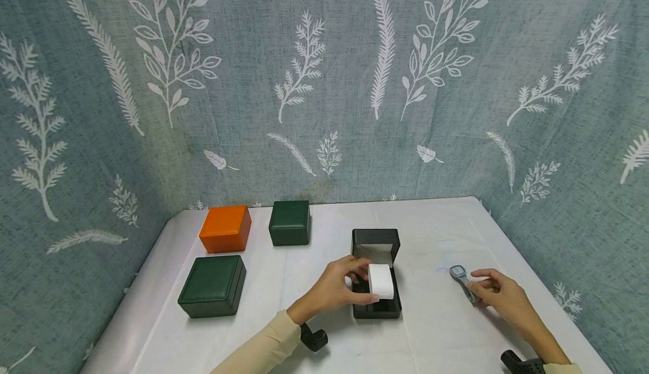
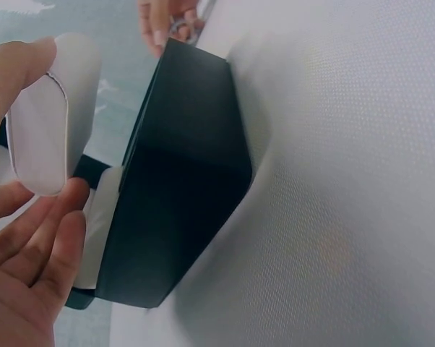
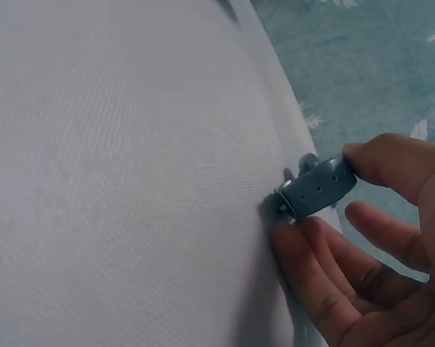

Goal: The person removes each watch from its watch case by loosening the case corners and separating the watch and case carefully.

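Observation:
A black watch box (image 1: 376, 310) stands with its lid raised, showing a pale lining. Over its base, my left hand (image 1: 332, 286) pinches a white watch cushion (image 1: 381, 282) between thumb and fingers. The left wrist view shows that cushion (image 2: 48, 130) close up, beside the dark outside of the box (image 2: 181, 173). To the right, my right hand (image 1: 507, 301) holds a grey wristwatch (image 1: 460, 277) by its strap. In the right wrist view, the punched strap (image 3: 320, 189) lies between thumb and fingers; whether the watch touches the cloth I cannot tell.
On the left side of the white-covered table (image 1: 436, 340) sit three closed boxes: an orange box (image 1: 225, 228), a dark green box (image 1: 289, 223) behind, and a larger green box (image 1: 212, 286) nearer. A leaf-patterned curtain (image 1: 324, 81) surrounds the back and sides.

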Demonstrator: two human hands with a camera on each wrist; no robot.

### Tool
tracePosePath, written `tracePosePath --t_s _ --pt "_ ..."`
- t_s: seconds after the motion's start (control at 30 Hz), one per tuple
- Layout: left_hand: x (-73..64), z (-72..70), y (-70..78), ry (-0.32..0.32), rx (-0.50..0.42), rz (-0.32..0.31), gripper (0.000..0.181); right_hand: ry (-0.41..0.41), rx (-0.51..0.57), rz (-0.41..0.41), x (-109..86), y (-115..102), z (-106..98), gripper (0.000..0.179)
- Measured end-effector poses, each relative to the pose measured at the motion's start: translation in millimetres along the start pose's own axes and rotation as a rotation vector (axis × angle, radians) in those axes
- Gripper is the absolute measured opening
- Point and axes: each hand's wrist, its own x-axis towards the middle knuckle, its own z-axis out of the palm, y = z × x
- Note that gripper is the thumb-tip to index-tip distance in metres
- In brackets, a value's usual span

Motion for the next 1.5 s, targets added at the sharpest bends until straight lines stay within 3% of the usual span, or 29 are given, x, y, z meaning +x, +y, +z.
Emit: tracePosePath --t_s 0.5,1.0,1.27,1.5 --pt "0.7 1.9 1.0 -0.008 -0.009 -0.025 0.071 0.021 0.038 -0.052 -2.5 -1 -1 0.057" --pt "-0.3 0.6 1.7 -0.003 0.011 -0.038 0.071 0.096 -0.094 -0.078 -3.1 -13 -4 0.058" --pt "-1.4 0.3 -0.2 0.006 -0.006 -0.06 0.069 0.204 -0.213 -0.205 -5.9 -22 -1 0.043" --pt "-1.8 -1.1 -1.0 0.014 0.005 -0.04 0.068 0.249 -0.194 -0.331 -9.4 -36 6 0.03"
